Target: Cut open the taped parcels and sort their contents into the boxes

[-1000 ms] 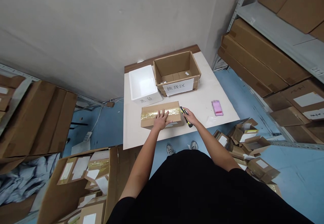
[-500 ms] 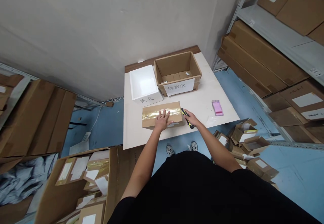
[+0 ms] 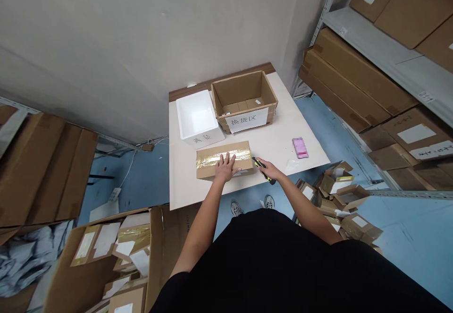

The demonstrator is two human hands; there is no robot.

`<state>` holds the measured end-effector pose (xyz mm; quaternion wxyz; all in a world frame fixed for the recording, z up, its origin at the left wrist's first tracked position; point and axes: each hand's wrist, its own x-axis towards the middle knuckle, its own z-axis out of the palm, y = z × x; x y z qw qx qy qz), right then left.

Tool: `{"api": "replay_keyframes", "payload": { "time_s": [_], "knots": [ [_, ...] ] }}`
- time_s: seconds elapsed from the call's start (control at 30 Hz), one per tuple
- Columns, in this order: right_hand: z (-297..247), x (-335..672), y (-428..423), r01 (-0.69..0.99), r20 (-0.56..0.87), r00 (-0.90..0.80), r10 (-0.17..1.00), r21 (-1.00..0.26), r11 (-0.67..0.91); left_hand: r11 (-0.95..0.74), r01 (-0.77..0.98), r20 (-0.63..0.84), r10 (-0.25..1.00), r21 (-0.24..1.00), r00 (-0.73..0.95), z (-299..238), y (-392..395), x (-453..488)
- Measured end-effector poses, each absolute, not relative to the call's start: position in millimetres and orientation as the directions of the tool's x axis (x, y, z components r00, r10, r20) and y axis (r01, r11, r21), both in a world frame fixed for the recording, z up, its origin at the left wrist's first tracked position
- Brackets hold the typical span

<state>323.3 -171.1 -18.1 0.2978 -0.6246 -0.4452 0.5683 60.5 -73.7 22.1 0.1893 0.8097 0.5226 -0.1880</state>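
A flat cardboard box (image 3: 212,157), sealed along its top with shiny yellowish tape, lies near the front of a white table (image 3: 276,148). My left hand (image 3: 225,168) rests flat on the box lid with its fingers spread. My right hand (image 3: 272,168) is closed on a yellow and black utility knife (image 3: 262,169). The knife's tip sits at the box's right end, at the end of the tape.
Behind the box stand a white foam box (image 3: 197,118) and an open cardboard box (image 3: 244,98) with a paper label. A pink object (image 3: 299,147) lies on the table's right. Cartons fill shelves at right (image 3: 357,77); small boxes litter the floor (image 3: 339,195), and an open carton (image 3: 113,251) is at lower left.
The view has shifted slightly. My right hand with the knife has drawn a little to the right and toward me. My left hand stays on the box.
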Motion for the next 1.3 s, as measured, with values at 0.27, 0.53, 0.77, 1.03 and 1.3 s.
{"api": "replay_keyframes", "payload": {
  "time_s": [0.27,0.53,0.77,1.03,1.3],
  "knots": [
    [-16,279,-183,0.205,-0.382,0.229,0.895,-0.880,-0.428,-0.412,0.893,-0.403,0.798,0.180,0.449,44,-20,50],
    [-21,208,-136,0.344,-0.349,0.483,0.803,-0.768,-0.541,-0.172,0.984,-0.489,0.856,0.043,0.171,50,12,19],
    [-28,237,-49,0.380,-0.390,0.427,0.816,-0.741,-0.553,-0.034,0.998,-0.467,0.884,-0.059,0.003,52,-52,-3],
    [-13,225,39,0.580,-0.252,0.314,0.915,-0.712,-0.395,-0.170,0.982,-0.510,0.840,0.081,0.187,51,-102,3],
    [-28,300,-57,0.565,-0.242,0.116,0.963,-0.782,-0.265,-0.749,0.655,-0.466,0.547,0.100,0.696,47,-38,6]
  ]
}}
